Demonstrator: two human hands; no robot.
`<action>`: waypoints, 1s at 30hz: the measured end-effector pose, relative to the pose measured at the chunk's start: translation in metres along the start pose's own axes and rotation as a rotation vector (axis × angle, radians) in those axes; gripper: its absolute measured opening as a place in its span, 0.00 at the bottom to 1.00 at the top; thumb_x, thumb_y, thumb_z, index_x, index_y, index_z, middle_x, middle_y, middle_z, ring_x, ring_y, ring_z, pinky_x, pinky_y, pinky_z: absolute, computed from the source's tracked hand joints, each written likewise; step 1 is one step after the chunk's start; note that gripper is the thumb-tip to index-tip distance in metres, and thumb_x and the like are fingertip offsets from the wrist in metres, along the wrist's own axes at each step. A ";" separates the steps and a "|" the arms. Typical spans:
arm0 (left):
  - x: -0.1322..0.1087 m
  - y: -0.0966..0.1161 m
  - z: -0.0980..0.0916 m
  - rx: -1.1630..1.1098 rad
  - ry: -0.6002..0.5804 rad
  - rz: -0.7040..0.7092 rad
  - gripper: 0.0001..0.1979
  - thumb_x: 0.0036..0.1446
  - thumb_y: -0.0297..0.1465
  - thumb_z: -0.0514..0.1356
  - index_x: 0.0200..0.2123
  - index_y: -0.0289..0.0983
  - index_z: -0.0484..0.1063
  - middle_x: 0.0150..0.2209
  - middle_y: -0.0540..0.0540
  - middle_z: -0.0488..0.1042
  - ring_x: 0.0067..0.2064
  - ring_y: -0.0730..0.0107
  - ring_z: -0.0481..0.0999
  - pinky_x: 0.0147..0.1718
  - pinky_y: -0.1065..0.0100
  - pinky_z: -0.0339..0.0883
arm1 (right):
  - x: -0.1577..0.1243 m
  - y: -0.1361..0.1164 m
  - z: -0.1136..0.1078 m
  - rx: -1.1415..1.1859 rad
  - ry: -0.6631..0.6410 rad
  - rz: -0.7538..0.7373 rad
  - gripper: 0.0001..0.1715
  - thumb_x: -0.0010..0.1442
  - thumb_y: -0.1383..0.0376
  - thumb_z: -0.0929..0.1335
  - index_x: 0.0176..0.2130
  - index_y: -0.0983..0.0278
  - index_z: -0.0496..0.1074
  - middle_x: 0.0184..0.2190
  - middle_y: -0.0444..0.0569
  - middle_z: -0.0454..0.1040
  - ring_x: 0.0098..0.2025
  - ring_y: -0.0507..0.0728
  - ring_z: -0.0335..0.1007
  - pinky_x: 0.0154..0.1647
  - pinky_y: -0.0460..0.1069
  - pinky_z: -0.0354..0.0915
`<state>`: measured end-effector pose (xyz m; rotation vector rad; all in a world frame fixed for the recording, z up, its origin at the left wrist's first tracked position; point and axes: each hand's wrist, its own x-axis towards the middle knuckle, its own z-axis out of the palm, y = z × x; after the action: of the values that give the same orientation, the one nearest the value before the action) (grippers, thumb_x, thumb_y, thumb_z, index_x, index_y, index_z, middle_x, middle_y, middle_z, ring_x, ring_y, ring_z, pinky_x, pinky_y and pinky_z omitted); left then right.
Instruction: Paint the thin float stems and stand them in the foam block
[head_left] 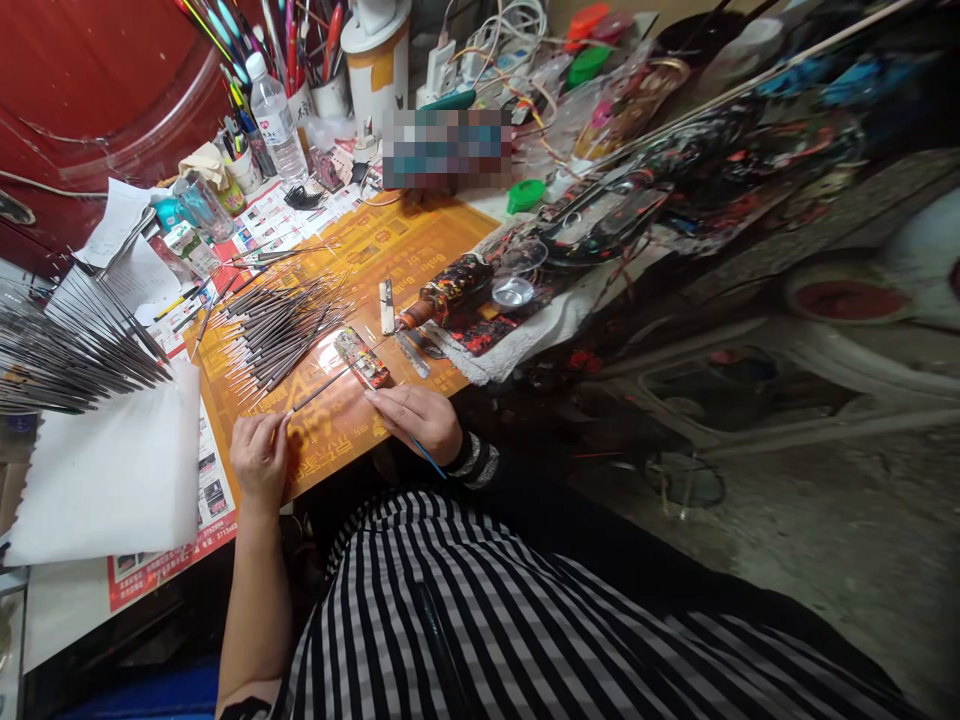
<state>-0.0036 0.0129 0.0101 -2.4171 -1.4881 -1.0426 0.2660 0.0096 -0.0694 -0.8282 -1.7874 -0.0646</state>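
Note:
My left hand (259,450) is closed at the near edge of the orange mat (315,465), pinching one end of a thin dark rod (321,390). The rod points up and right toward a paint-spattered block (361,358). Pinched in my right hand (416,415), just below that block, is a thin tool with a blue handle (429,458). Its pale tip shows by my fingertips; I cannot tell its kind. Many similar dark rods with pale pointed ends and thin wires lie in a pile (274,335) beyond my left hand.
More rods (75,350) fan out at the left over a white foam sheet (112,480). A paint-caked roller with a wooden handle (450,285) and a white cloth (487,365) lie to the right. Farther back stand a water bottle (277,120) and cups of pens and brushes.

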 end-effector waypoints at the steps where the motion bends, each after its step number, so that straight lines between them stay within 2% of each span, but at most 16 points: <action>1: 0.000 0.000 0.000 -0.001 0.005 0.009 0.05 0.65 0.30 0.61 0.41 0.39 0.78 0.35 0.46 0.78 0.37 0.67 0.73 0.41 0.64 0.68 | 0.001 0.000 0.000 0.000 0.000 0.002 0.30 0.67 0.73 0.66 0.66 0.61 0.64 0.48 0.54 0.81 0.47 0.57 0.80 0.49 0.53 0.77; 18: -0.001 -0.001 0.001 -0.005 0.034 0.036 0.05 0.63 0.28 0.62 0.42 0.39 0.77 0.35 0.46 0.78 0.38 0.67 0.74 0.41 0.64 0.68 | 0.003 -0.002 -0.002 -0.015 -0.009 -0.003 0.30 0.67 0.73 0.66 0.66 0.62 0.63 0.48 0.55 0.80 0.47 0.58 0.80 0.48 0.53 0.77; 30: -0.001 -0.001 0.000 -0.009 0.040 0.058 0.06 0.63 0.26 0.62 0.42 0.39 0.77 0.36 0.46 0.78 0.38 0.68 0.74 0.41 0.65 0.69 | 0.006 -0.003 -0.003 -0.035 0.027 -0.020 0.33 0.67 0.73 0.67 0.68 0.62 0.61 0.43 0.53 0.81 0.42 0.57 0.79 0.44 0.52 0.76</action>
<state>-0.0045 0.0125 0.0097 -2.4152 -1.3948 -1.0816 0.2658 0.0087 -0.0621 -0.8311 -1.7740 -0.1201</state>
